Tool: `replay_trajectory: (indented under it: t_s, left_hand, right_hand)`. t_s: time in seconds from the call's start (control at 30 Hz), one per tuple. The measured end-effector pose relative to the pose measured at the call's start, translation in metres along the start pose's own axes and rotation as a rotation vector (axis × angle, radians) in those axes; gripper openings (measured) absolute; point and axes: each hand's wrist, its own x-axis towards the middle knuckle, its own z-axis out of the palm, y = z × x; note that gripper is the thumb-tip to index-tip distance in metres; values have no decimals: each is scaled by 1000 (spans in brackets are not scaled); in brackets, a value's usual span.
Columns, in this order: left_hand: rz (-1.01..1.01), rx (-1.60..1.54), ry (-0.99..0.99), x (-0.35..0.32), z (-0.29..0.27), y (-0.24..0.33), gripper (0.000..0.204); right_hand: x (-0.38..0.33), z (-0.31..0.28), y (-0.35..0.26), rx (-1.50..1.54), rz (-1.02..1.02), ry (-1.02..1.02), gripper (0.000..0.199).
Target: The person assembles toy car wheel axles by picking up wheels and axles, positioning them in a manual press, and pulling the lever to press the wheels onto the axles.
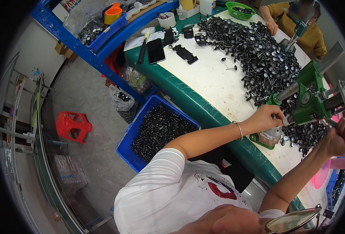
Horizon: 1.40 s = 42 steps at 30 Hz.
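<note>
A green hand press (313, 99) stands at the right edge of the table. My left hand (263, 118), with a bracelet at its wrist, is at the press's ram tip, above its base (266, 140). Its thumb and fingers are pinched together; whatever lies between them is hidden. My right hand (341, 137) is wrapped around the press lever (330, 121). A large heap of small black round parts with metal pins (254, 50) covers the table behind the press, and more of them lie around it.
A blue bin (127, 148) full of similar parts stands on the floor by the green table edge (203, 107). At the table's far left lie a phone (156, 50) and a hammer (143, 50). Across the heap, a co-worker's hand (272, 26) rests near another press (293, 39). A red stool (74, 125) stands left.
</note>
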Motion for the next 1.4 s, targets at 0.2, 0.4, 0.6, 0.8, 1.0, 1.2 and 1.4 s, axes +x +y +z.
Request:
replay_trajectory:
  t_s: [0.2,0.4,0.6,0.8,1.0,1.2,1.4]
  left_hand:
    - [-34,-178,8,0,3,3,28]
    - [28,-130,36,4,-3,-10,29]
    - [-234,-424,90,11,-24,3,20]
    - [-281,-402,214,-12,-85,-14,16]
    - [-248,423,82,-23,-86,-13,18]
    - [26,1064,85,-16,-71,-21,17]
    - [50,1052,106,-24,-75,-19,21]
  right_hand:
    - [-10,24,-8,-99,-2,21,42]
    - [14,35,9,-146,224,-3,31]
    - [52,1,68,88,644,-187,20]
    - [-2,-2,16,-375,447,-128,22]
    - [-76,-126,8,-900,657,-369,24]
    - [-162,-144,14,-1232,601,-709,22]
    - [-169,-131,15,-1363,445,-741,22]
